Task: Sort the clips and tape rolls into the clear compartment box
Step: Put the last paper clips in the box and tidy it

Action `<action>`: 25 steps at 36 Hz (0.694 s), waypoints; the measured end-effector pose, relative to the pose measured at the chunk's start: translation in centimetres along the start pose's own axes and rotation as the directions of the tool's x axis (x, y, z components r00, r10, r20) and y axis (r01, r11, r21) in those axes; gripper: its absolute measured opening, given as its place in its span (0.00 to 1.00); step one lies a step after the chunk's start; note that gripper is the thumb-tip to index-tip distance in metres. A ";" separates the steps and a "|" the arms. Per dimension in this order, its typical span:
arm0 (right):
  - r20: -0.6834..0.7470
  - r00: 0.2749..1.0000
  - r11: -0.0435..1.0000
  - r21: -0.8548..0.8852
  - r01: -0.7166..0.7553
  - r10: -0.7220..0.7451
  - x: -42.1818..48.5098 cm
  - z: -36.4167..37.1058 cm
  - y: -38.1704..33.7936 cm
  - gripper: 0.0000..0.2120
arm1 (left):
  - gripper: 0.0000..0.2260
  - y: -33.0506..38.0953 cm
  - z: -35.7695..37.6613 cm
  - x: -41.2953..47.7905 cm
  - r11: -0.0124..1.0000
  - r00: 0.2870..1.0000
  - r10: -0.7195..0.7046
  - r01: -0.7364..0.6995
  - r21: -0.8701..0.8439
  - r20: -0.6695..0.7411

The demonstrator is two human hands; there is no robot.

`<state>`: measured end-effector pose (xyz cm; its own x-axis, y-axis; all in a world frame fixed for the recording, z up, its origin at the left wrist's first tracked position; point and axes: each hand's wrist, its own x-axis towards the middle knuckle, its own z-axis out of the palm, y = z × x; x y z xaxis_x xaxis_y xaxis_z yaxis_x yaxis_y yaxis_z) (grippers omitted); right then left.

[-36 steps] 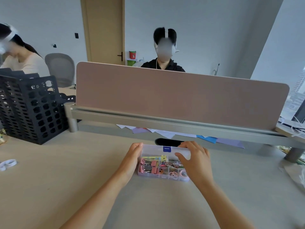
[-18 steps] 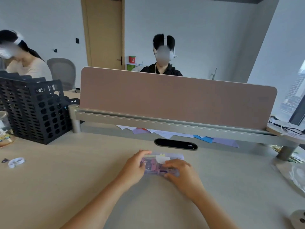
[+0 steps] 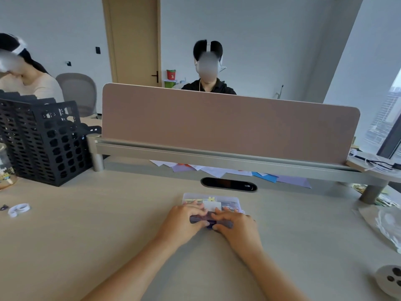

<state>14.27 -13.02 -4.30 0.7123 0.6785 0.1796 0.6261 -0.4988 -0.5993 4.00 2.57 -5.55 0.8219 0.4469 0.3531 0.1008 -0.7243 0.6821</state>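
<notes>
Compartment box [image 3: 213, 202] lid shut versus open a second ago, sat mid-desk [image 3: 86, 235] below cable slot [image 3: 229, 184]; left hand [image 3: 184, 220] and right hand [image 3: 235, 224] pressed on front edge, fingers curled over it, thumbs at clasp

Bare forearms and hands

The left hand [image 3: 182, 222] and right hand [image 3: 236, 227] wear nothing; no sleeves reach either wrist.

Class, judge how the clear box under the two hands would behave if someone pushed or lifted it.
The clear box looks rigid and flat, so it would probably slide on the smooth desk rather than tip. Its contents are loose, so they may rattle or shift. With the left hand and right hand pressing its lid, spilling seems unlikely.
</notes>
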 end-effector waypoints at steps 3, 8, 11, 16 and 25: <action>-0.003 1.000 1.000 -0.017 -0.013 0.013 0.1 0.1 -0.2 0.13 | 0.16 0.1 0.2 0.0 1.000 1.000 -0.008 0.008 0.012 -0.004; -0.033 0.999 0.994 -0.104 0.019 -0.022 -0.2 -0.2 -0.7 0.12 | 0.12 0.3 0.9 0.0 0.998 0.998 0.023 -0.019 0.062 -0.056; -0.088 0.995 0.987 -0.155 0.040 -0.054 -0.1 0.0 -1.0 0.09 | 0.09 0.4 0.9 0.0 0.994 0.995 0.055 -0.047 0.099 -0.084; -0.131 0.985 0.955 -0.288 0.074 -0.115 0.5 0.9 -1.2 0.08 | 0.06 0.7 1.1 0.5 0.979 0.994 0.068 -0.050 0.200 -0.086; -0.068 0.978 0.926 -0.340 0.163 -0.198 2.1 1.1 -1.4 0.07 | 0.05 0.2 1.0 2.0 0.951 0.993 0.121 -0.112 0.289 -0.014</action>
<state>14.53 -10.30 -3.94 0.5945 0.7252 0.3473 0.8041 -0.5346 -0.2602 6.26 2.83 -5.37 0.8200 0.3637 0.4420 0.1662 -0.8902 0.4241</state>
